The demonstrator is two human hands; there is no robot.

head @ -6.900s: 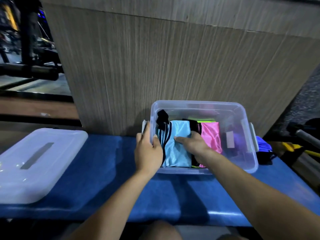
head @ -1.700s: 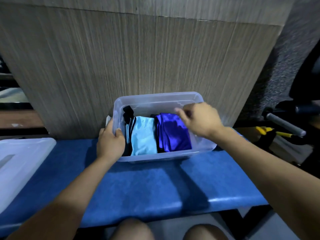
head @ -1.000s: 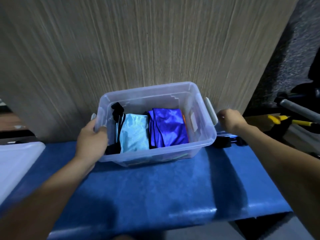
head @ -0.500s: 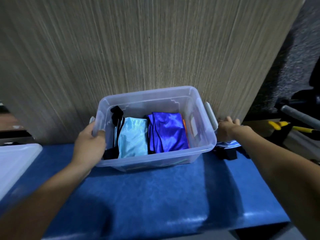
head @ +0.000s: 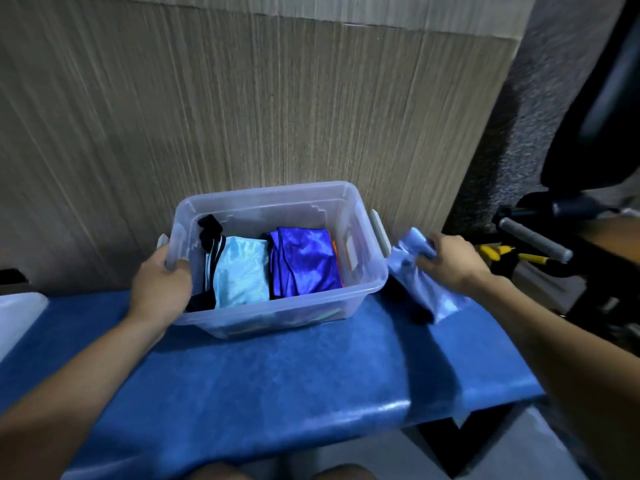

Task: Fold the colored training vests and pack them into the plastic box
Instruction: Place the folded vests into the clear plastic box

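Note:
A clear plastic box stands on the blue bench. Inside it lie a folded light-blue vest with black trim and a folded deep-blue vest, with an orange edge showing at the right. My left hand grips the box's left rim. My right hand holds a pale-blue vest with black trim, lifted just right of the box and hanging down to the bench.
A wood-grain panel rises right behind the box. The white lid lies at the bench's left end. Yellow-handled tools and a grey bar sit to the right, beyond the bench end.
My right hand left the box, reached to its right side and has now lifted the pale-blue vest off the bench. My left hand stays on the box's left rim.

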